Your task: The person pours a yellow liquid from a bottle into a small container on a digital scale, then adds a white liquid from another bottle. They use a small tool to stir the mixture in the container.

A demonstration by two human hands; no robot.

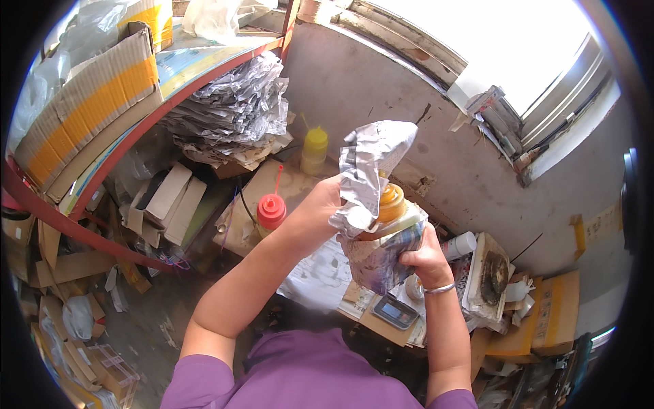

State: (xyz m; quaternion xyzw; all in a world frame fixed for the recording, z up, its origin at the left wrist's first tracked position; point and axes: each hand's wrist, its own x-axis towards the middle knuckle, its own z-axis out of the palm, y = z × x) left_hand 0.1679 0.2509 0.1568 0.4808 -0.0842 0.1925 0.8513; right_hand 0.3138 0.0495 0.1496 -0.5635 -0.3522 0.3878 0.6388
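Note:
My right hand [429, 258] grips a newspaper-wrapped bundle [385, 258] above the table, the thumb pressed on its side. From the bundle's open top rises an amber-brown, ringed, glossy piece [391, 203]; what the rest of it is stays hidden by the paper. My left hand [325, 203] is closed on a crumpled newspaper sheet [368, 160] that stands up beside the amber piece. Its fingertips are partly covered by that paper. Left of my forearm stands a red-capped squeeze bottle [271, 210], and farther back a yellow squeeze bottle [314, 146].
A device with a screen [395, 311] lies on the table below the bundle. To the right are a white canister [459, 245], a stained white block [488, 279] and a cardboard box [553, 310]. A red-edged shelf [129, 146] and stacked newspapers [235, 109] stand at left.

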